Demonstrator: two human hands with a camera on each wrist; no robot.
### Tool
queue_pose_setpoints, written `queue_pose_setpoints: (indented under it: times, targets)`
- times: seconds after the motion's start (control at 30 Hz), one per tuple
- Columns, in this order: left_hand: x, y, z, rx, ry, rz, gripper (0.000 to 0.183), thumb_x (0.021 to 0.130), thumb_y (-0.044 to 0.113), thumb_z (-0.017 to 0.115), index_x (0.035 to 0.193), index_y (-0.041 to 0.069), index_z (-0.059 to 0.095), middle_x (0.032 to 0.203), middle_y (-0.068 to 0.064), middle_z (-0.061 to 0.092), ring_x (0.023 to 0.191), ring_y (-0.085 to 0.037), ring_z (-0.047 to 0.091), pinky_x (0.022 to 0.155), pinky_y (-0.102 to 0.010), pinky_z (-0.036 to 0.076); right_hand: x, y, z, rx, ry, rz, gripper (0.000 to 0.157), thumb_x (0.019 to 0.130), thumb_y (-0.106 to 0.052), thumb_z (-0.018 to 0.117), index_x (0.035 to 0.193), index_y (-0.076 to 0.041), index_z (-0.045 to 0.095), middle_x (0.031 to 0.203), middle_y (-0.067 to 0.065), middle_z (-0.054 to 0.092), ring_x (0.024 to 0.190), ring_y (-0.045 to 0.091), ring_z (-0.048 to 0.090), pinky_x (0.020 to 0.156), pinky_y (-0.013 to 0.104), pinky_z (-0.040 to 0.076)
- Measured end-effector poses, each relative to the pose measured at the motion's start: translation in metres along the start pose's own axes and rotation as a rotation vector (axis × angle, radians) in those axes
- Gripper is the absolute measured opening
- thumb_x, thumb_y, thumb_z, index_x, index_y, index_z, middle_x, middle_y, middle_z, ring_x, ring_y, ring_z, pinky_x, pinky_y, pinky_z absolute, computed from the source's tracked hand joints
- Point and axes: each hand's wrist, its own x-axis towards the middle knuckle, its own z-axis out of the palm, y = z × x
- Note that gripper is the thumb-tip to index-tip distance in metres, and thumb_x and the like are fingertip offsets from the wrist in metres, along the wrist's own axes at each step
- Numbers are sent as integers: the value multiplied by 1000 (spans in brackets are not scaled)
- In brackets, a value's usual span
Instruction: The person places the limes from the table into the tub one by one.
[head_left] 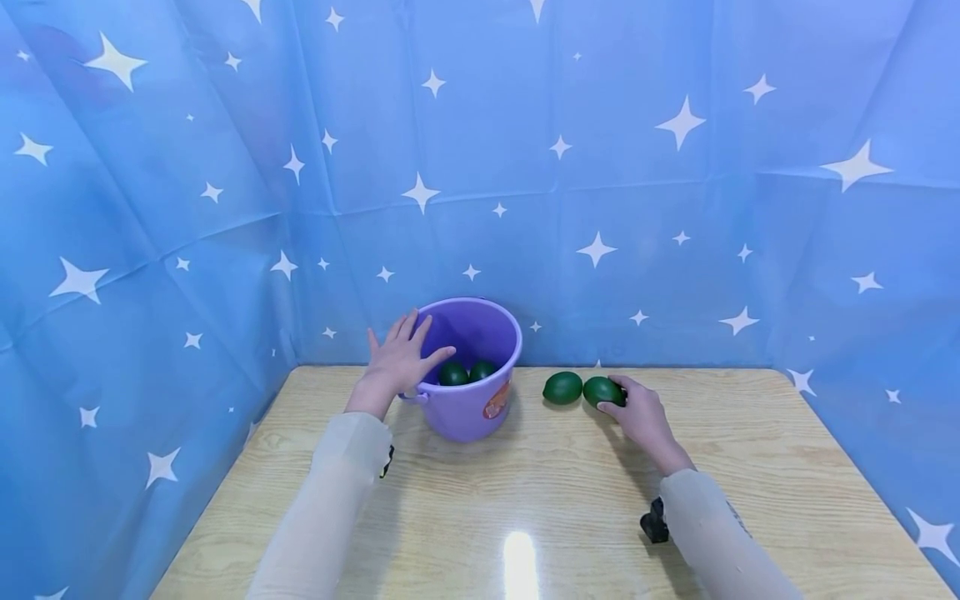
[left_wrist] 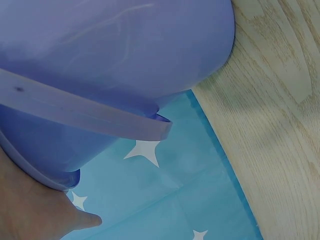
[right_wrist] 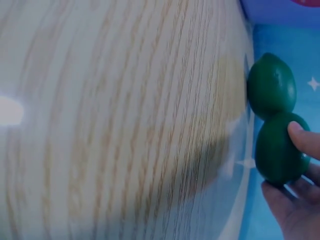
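Note:
A purple bucket [head_left: 461, 414] tilts slightly on the table, with two green limes, one lime [head_left: 453, 373] beside another lime [head_left: 483, 370], visible inside. My left hand [head_left: 393, 364] rests at the bucket's left rim, its fingers spread and fairly straight. In the left wrist view the hand [left_wrist: 35, 212] shows only partly, below the rim. To the right of the bucket, my right hand [head_left: 643, 417] holds a lime [head_left: 601, 390] between thumb and fingers. The held lime [right_wrist: 280, 150] touches a second lime [right_wrist: 272, 86] in the right wrist view.
The light wooden table [head_left: 570, 483] ends at a blue curtain [head_left: 510, 125] with white stars, which stands behind and at both sides. The bucket's handle [left_wrist: 90, 111] hangs along its outer wall. A bright glare spot [head_left: 520, 562] lies at the table's front.

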Motion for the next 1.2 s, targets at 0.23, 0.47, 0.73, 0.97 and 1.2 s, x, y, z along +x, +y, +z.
queue_pose_setpoints:
  times: [0.23,0.47,0.73,0.97,1.2]
  targets:
    - [2,-1,0,18,-2,3,89,94,76,31,162,21,12,170,-8,5,157,-34,6,118,-73,-6,-2,-1,-1,0,15,-2,62,96,-18,67,149,1,41,143,33,49,126,51,52,97,61,49]
    - [1,-1,0,19,-2,2,90,94,77,30,162,21,13,170,-8,4,157,-35,6,117,-73,-6,-5,-2,-2,-10,32,-17,61,95,-18,68,147,1,44,141,33,51,125,50,53,97,60,49]
    - [1,-1,0,10,-8,-4,90,94,77,30,162,22,12,170,-7,4,157,-34,5,118,-72,-8,-8,-2,-3,-9,45,-25,60,94,-19,70,146,0,46,140,32,53,124,50,54,96,60,50]
    - [1,-1,0,7,-1,-1,89,94,77,31,162,22,13,170,-8,7,157,-34,6,117,-73,-8,-8,-1,-2,0,41,-33,61,93,-21,71,145,0,48,139,31,55,123,49,55,95,59,51]
    - [0,0,0,8,4,1,89,94,76,31,162,21,13,170,-9,7,157,-35,7,117,-73,-8,-9,0,-2,-5,47,-49,60,92,-19,72,145,0,49,137,30,57,121,47,58,93,57,53]
